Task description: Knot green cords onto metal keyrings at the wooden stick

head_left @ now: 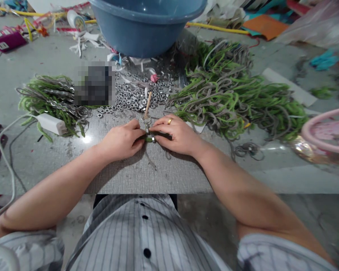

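Near the front of the table, my left hand (123, 139) pinches a short green and grey cord (149, 139) from the left. My right hand (176, 134), with a gold ring on one finger, closes on the same cord from the right. A shiny metal nut (153, 139) sits on the cord between the fingertips. Just above the hands is a metal ring (146, 120), beside a thin wooden stick (148, 103). A loose grey cord end (150, 160) trails below the fingers. Many loose nuts (130, 98) are spread behind the hands.
A blue basin (147, 30) stands at the back. Green and grey cords (228, 90) are heaped on the right, with a corded bundle (48, 94) on the left. A white adapter (51, 123) and its cable lie left. A pink-rimmed object (327, 130) is far right.
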Tool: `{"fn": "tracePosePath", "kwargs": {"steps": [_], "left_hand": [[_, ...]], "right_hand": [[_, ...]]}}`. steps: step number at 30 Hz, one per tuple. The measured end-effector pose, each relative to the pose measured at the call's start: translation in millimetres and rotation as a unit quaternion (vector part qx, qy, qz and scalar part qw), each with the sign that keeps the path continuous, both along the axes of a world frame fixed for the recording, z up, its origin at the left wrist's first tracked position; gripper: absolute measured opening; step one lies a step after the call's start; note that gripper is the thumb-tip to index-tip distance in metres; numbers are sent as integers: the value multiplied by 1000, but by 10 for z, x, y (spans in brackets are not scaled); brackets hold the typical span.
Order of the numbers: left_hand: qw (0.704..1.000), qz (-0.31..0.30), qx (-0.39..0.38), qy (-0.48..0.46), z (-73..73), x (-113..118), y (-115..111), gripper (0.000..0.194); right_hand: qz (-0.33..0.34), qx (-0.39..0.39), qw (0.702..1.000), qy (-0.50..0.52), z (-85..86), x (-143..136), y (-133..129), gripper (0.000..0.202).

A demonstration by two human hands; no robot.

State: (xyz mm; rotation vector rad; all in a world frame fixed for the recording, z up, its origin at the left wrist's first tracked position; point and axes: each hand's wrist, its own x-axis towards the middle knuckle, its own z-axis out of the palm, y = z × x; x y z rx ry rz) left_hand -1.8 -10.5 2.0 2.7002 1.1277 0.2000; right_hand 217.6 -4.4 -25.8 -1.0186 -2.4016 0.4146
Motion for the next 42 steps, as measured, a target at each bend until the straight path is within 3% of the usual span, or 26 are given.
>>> {"fn": "tracePosePath", "kwargs": {"steps": [7, 16, 35, 42], "left_hand": [[1000, 17, -15, -17, 30, -14, 7, 23], [1000, -14, -9, 5, 60, -44, 26, 18], [999, -31, -36, 18, 94, -66, 52, 12], [999, -13, -47, 16, 124, -46, 26, 12]], "right_hand": [[-15, -3, 1000, 5, 38, 55, 27, 18], [6, -24, 996, -80, 113, 182, 94, 7], [-40, -7, 990, -135, 159, 163, 58, 10], [-27, 13, 991, -129, 184, 157, 23, 10]]}}
